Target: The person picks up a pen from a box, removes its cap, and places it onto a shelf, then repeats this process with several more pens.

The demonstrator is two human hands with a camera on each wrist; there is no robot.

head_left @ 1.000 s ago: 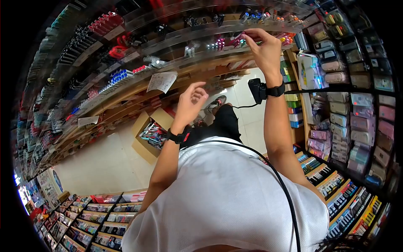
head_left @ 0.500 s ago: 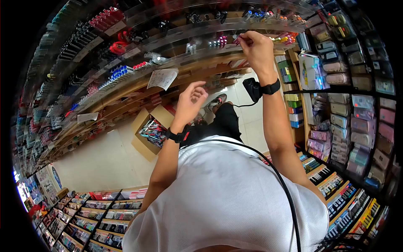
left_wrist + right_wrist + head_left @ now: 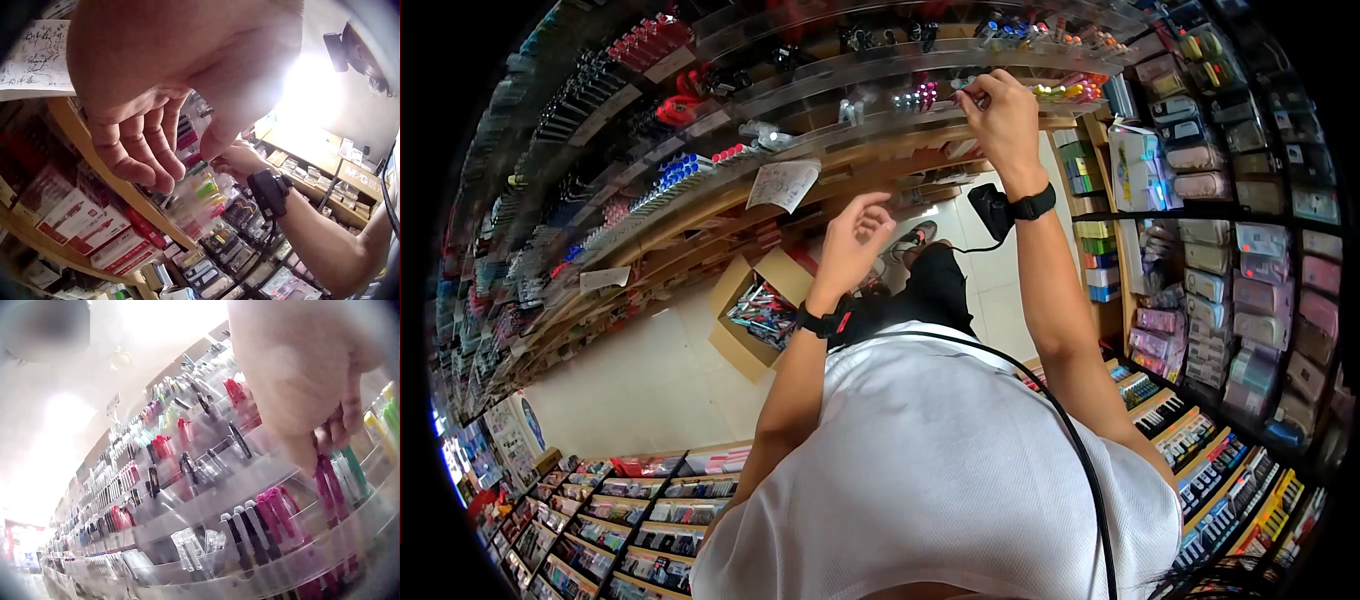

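Note:
My right hand [image 3: 1006, 122] is at a clear acrylic shelf tier, thumb and fingers pinching the top of a magenta pen [image 3: 330, 487]. That pen stands upright in the tier, partly covered by the fingers in the head view. More magenta pens [image 3: 277, 515] are just left of it, and a green pen [image 3: 355, 467] stands on its right. My left hand [image 3: 855, 245] hangs lower in front of the shelves, holding nothing. Its fingers [image 3: 150, 150] are loosely bent.
An open cardboard box [image 3: 730, 350] full of pens stands on the floor at left. A handwritten paper [image 3: 783, 185] hangs from the shelf edge. Pencil cases [image 3: 1200, 187] hang on the right wall. A black cable [image 3: 1060, 400] runs across the white shirt.
My right hand has shifted left and slightly down along the tier, and the magenta pen it showed in its fingers has come down into the tier. The left hand stays in place.

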